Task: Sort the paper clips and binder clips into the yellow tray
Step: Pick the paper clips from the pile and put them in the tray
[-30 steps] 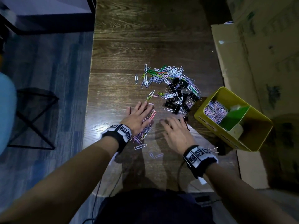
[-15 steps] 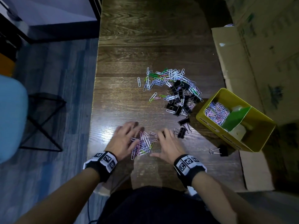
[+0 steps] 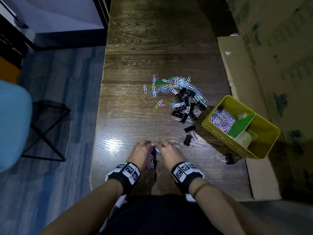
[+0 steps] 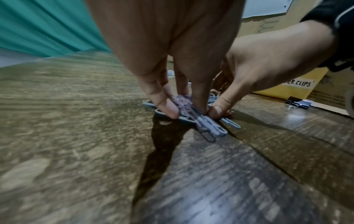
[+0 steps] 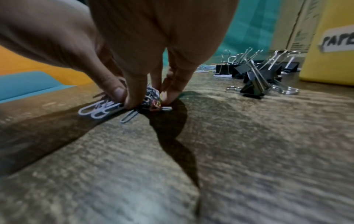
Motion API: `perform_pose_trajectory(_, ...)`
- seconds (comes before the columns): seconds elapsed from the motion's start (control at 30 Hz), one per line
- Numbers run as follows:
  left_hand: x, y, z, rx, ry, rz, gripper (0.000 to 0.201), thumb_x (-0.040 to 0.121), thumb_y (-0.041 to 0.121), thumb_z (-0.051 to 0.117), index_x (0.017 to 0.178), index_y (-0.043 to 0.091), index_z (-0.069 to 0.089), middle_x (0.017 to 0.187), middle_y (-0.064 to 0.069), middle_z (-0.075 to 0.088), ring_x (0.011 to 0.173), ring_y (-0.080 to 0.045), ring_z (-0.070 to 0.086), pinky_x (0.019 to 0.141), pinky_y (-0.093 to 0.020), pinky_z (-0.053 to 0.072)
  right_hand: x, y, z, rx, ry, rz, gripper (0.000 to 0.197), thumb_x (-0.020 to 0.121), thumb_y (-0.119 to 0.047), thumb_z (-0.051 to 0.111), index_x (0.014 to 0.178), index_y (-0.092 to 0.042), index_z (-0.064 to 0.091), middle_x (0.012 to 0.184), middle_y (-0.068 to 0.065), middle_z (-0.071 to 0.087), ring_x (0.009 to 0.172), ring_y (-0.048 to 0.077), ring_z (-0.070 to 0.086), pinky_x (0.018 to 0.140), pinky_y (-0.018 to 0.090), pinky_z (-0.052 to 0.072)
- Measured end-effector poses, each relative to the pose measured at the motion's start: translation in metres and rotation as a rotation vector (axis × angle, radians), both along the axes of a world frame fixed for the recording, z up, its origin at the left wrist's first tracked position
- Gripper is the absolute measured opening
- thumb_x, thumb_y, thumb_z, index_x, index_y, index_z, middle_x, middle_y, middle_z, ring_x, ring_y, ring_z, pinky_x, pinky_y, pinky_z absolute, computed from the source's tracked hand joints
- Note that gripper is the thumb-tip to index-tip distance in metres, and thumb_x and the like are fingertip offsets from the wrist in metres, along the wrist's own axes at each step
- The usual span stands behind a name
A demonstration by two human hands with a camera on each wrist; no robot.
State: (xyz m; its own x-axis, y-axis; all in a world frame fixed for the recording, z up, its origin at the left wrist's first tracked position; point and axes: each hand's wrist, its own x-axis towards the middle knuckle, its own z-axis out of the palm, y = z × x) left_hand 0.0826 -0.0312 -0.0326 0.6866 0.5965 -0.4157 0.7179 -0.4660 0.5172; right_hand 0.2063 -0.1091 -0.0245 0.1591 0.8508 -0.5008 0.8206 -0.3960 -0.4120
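Fingers (image 4: pixel 164 104) of both hands now closed around gathered paper clips (image 3: pixel 154 152).

A small bunch of pastel paper clips (image 3: pixel 153 152) lies low in the middle of the frame, a mixed heap of coloured paper clips and black binder clips (image 3: pixel 182 97) sits right of centre, and the yellow tray (image 3: pixel 264 146) at right holds more paper clips.

A dark wooden table (image 3: pixel 152 48) stands on blue-grey plank flooring (image 3: pixel 55 92), cardboard boxes (image 3: pixel 271 56) alongside.
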Motion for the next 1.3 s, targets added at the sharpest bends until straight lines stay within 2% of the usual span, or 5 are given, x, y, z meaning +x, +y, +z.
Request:
perform_pose_trajectory(0.33,-0.001,0.025,0.007,-0.123,-0.111,0.211,0.012,0.071,0.009,0.077,0.082,0.009,0.074,0.081,-0.001,0.071,0.069,-0.01,0.059,0.068,-0.009,0.038,0.024,-0.001,0.005,-0.078,0.248,-0.287,0.045,0.082,-0.025,0.073,0.124,-0.016,0.062,0.123,0.012,0.064,0.106,0.026,0.062,0.095,0.035,0.049)
perform_pose_trajectory(0.5,-0.004,0.038,0.009,-0.278,-0.171,0.417,0.009,0.071,0.007,0.078,0.078,0.012,0.075,0.054,0.011,0.064,0.043,0.006,0.053,0.046,-0.005,0.037,0.044,-0.009,0.011,0.025,0.377,-0.409,0.041,0.079,-0.01,0.074,0.119,-0.009,0.065,0.109,0.012,0.069,0.085,0.012,0.057,0.074,0.006,0.036)
perform_pose_trajectory(0.73,-0.004,0.051,0.018,-0.546,-0.352,0.619,0.012,0.066,0.001,0.078,0.075,0.006,0.073,0.064,-0.007,0.071,0.056,-0.011,0.063,0.059,-0.02,0.052,0.07,-0.025,0.033,0.189,0.481,-0.566,0.043,0.073,-0.018,0.079,0.114,-0.011,0.068,0.111,0.006,0.067,0.103,0.019,0.061,0.096,0.027,0.046)
perform_pose_trajectory(1.07,0.117,0.031,0.09,-0.913,-0.574,0.532,0.016,0.073,-0.013,0.064,0.085,-0.003,0.066,0.072,-0.007,0.073,0.065,-0.012,0.068,0.061,-0.017,0.054,0.138,-0.071,0.087,0.658,0.512,-0.893,0.036,0.065,-0.01,0.082,0.092,-0.032,0.07,0.097,-0.004,0.069,0.087,0.005,0.067,0.082,0.019,0.053)
perform_pose_trajectory(1.3,0.233,-0.012,0.09,-0.95,-0.571,0.584,0.01,0.074,-0.01,0.067,0.078,0.0,0.065,0.06,-0.003,0.07,0.057,-0.011,0.066,0.058,-0.02,0.056,0.197,-0.089,0.094,0.808,0.258,-1.118,0.044,0.065,-0.014,0.084,0.107,-0.009,0.07,0.094,0.005,0.072,0.079,0.008,0.066,0.084,0.028,0.055)
